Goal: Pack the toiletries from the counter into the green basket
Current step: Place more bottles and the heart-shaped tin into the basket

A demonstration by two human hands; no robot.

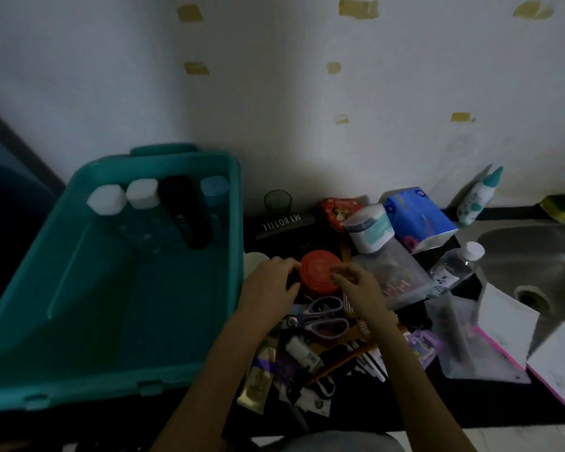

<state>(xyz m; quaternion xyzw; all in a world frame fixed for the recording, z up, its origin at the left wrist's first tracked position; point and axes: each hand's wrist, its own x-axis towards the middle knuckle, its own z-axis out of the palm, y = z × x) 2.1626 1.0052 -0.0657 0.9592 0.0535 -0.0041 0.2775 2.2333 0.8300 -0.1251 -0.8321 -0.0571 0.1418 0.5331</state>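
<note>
Dark counter (477, 407): curled hands (271, 283) (354, 283) beside orange tin (318, 272)

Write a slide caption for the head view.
Left hand and right hand meet at an orange tin on the cluttered counter, beside a green basket holding four bottles.

Both forearms are reaching forward; the left hand (271, 283) is curling its fingers, the right hand (356, 283) is hanging loosely curled.

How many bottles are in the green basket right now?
4, lined up along the far wall of the green basket, left to right: white-capped bottle, second white-capped bottle, black bottle, blue bottle. The dim basket floor may hide more.
</note>
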